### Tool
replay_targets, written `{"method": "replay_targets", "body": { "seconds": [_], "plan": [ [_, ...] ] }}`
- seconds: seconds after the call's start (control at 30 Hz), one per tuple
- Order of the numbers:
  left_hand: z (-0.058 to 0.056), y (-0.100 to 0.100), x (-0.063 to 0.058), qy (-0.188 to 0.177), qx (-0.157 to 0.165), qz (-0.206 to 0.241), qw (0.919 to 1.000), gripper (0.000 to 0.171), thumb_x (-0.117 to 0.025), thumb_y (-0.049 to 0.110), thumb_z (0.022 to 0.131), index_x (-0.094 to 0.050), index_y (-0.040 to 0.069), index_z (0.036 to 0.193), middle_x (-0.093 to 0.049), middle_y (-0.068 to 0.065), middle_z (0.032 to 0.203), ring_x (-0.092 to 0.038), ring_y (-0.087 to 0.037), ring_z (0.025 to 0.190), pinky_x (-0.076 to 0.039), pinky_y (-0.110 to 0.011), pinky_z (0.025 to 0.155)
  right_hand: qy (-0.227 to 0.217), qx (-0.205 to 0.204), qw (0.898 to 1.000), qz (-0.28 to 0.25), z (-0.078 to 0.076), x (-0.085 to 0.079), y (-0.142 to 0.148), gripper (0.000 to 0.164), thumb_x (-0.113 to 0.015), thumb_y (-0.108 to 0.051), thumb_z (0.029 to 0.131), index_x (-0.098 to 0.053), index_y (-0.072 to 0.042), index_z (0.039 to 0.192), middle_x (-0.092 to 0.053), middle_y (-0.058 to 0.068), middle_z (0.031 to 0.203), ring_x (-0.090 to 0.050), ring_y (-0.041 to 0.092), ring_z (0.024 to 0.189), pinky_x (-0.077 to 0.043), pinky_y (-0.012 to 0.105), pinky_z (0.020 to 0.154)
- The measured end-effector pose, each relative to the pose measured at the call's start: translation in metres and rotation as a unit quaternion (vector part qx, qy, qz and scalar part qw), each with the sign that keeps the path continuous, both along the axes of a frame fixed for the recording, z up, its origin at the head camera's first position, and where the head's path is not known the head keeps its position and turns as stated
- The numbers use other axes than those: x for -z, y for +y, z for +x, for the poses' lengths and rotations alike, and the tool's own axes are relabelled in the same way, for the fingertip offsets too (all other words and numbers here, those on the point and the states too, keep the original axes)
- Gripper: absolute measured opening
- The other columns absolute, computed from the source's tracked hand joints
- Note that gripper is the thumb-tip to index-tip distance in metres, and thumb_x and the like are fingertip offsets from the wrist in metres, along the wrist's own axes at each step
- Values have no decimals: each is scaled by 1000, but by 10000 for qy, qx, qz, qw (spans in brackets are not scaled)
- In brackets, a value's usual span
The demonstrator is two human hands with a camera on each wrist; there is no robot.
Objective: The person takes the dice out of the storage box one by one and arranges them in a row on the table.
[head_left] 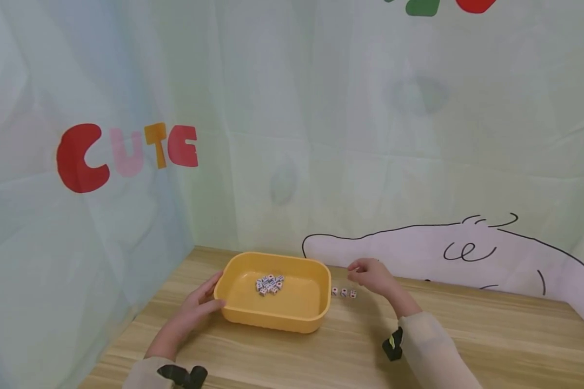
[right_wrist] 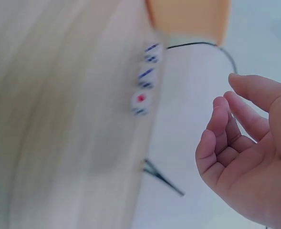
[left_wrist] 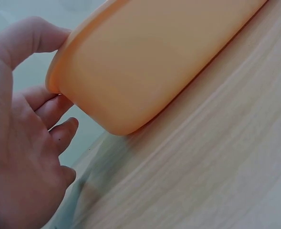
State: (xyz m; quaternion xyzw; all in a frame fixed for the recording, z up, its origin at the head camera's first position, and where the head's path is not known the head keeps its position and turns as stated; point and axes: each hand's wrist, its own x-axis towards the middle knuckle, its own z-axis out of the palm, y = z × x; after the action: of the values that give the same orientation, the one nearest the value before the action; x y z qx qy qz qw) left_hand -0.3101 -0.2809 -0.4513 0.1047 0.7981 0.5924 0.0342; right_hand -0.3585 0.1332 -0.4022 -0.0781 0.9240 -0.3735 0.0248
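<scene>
A yellow plastic basin (head_left: 277,321) stands on the wooden table, with a cluster of several white dice (head_left: 270,284) on its floor towards the left. My left hand (head_left: 194,307) holds the basin's left end, thumb and fingers spread around the rim; the left wrist view shows the fingertips (left_wrist: 59,40) against the rim. Just right of the basin, three dice (head_left: 344,292) sit in a short row on the table. Over the far side of that row hovers my right hand (head_left: 376,276). Its fingers are loosely bent with nothing between them, apart from the dice (right_wrist: 146,76).
Behind the table (head_left: 467,335) hangs a pale cloth backdrop (head_left: 370,135) with a line drawing along its lower part. Another cloth at the left carries coloured letters (head_left: 81,159). Each wrist wears a black camera mount (head_left: 393,346).
</scene>
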Motion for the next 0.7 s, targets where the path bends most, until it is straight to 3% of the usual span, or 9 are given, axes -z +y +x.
{"method": "replay_targets", "body": {
  "seconds": [0.33, 0.7],
  "plan": [
    [1, 0, -2, -14, 7, -79, 10000, 76, -62, 15, 90, -20, 3, 153, -18, -20, 158, -16, -40, 145, -17, -55, 114, 457, -372, 9979, -268, 0, -19, -34, 25, -62, -16, 90, -67, 2, 107, -64, 5, 81, -55, 16, 71, -48, 26, 62],
    [2, 1, -2, -27, -20, -75, 10000, 76, -62, 15, 90, -21, 3, 153, -19, -20, 158, -19, -40, 144, -18, -55, 114, 259, -473, 9969, -581, -3, -12, -81, 22, -67, -14, 89, -69, -1, 106, -63, 4, 82, -54, 14, 73, -48, 25, 62]
  ]
}}
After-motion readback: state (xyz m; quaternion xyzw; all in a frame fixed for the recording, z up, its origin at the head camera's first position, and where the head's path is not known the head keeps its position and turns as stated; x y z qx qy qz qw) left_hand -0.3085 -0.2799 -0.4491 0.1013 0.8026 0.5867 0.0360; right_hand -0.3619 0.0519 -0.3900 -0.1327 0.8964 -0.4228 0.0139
